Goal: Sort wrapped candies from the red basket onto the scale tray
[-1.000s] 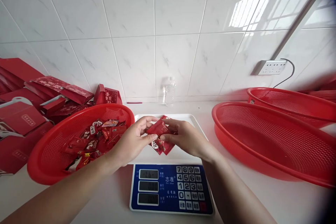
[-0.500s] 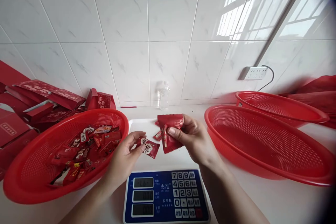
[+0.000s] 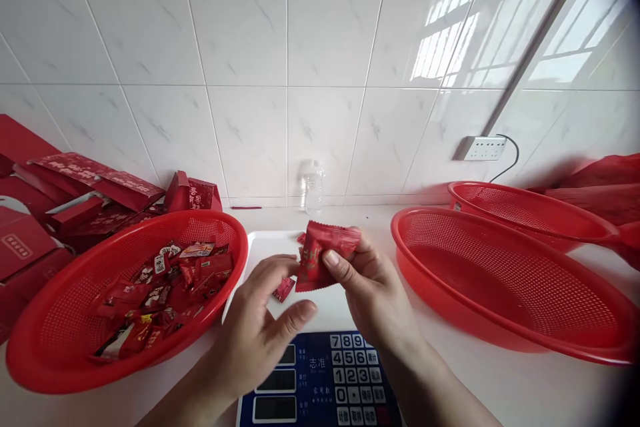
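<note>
My right hand grips a shiny red sealed snack packet with gold lettering, its thumb pressed on the front. Beside that packet is my left hand, open, thumb spread away from the fingers; whether its fingertips touch the packet I cannot tell. A small red candy packet shows on the white weighing tray, partly hidden behind the left hand. Another red wrapper peeks out past the held packet. Both hands are above the scale, whose blue keypad panel is partly covered by the left hand.
On the left, a red plastic basket holds many small packets, with red printed boxes behind. Two more red baskets stand at right. A clear bottle and power strip are at the tiled wall.
My left hand has let go of the small candy packet, which now shows on the tray, and its fingers have spread. The right hand still holds the larger packet, slightly turned.
</note>
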`<state>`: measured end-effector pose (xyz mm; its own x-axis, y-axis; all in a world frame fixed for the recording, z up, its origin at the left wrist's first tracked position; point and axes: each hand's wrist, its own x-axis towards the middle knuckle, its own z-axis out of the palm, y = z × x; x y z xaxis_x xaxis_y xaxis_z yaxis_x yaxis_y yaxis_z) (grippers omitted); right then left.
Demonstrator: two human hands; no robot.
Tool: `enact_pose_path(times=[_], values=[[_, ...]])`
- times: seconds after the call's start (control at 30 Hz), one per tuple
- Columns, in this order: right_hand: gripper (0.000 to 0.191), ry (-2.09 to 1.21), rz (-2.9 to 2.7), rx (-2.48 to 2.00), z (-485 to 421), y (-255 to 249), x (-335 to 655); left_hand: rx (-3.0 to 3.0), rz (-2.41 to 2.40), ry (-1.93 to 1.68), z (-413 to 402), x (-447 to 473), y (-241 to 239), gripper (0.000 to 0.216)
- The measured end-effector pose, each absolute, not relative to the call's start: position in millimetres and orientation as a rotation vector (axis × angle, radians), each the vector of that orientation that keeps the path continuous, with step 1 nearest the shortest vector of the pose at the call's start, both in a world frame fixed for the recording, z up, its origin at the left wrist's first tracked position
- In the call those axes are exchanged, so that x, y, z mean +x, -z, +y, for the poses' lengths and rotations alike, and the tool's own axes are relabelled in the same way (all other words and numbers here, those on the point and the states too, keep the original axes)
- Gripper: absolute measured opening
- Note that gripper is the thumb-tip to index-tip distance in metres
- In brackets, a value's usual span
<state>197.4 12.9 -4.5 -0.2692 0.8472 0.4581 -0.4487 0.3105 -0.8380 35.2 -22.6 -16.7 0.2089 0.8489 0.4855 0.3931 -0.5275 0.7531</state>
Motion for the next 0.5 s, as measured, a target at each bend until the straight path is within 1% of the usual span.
enact_pose_path(times=[0.07,0.23,0.33,0.43,0.5], values=[[0.02,-1.295,-1.357,-0.421,9.4,3.8,194.9,2.036,1.13,-1.319,-29.2,40.4,4.5,0.018],[0.021,-1.246,-1.451,-0.429,6.5,2.1,200.9,1.912,1.106,-1.378,-32.5,39.4,-9.1,0.027],[0.026,-1.237,-1.517,-0.364,6.6,2.7,205.4,1.907,1.11,-1.375,-33.4,35.2,-12.8,0.029],[0.031,-1.18,-1.531,-0.415,5.3,4.1,205.8,1.894,1.087,-1.362,-34.6,33.0,-14.9,0.033],[0.028,-1.161,-1.502,-0.447,3.4,4.5,204.0,1.88,1.067,-1.349,-33.9,32.9,-14.4,0.033]])
